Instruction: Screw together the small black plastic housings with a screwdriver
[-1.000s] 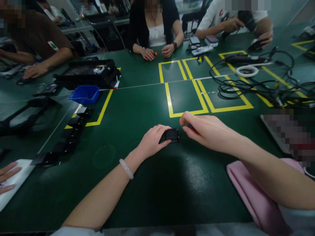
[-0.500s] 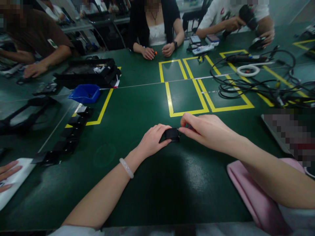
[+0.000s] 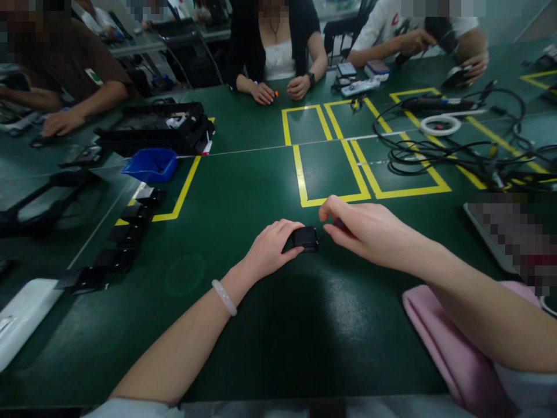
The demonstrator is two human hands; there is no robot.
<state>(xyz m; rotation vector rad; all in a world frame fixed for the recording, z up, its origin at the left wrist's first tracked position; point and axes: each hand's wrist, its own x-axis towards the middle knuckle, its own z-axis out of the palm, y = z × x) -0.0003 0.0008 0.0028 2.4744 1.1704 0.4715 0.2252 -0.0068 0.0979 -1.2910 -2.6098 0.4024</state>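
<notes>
A small black box-shaped part [image 3: 306,238] lies on the green table in front of me. My left hand [image 3: 276,244] is closed round its left end, with the thumb on the near side and the fingers over the far side. Just beyond the part's right end is my right hand [image 3: 357,226], its fingers curled in towards the thumb. Something dark shows inside the curl, too small and shaded to name. A narrow gap separates the right fingertips from the part.
At left runs a row of black parts [image 3: 126,235], with a blue bin [image 3: 150,164] and black trays [image 3: 152,128] behind. Yellow tape [image 3: 335,202] marks the table. Black cables [image 3: 418,159] lie right, above a pink cloth [image 3: 439,331]. Co-workers sit opposite; a white object [image 3: 28,313] lies left.
My right hand has drawn back slightly to the right, away from the black part. My left hand stays put. Another person's hand at the far left has left the white object.
</notes>
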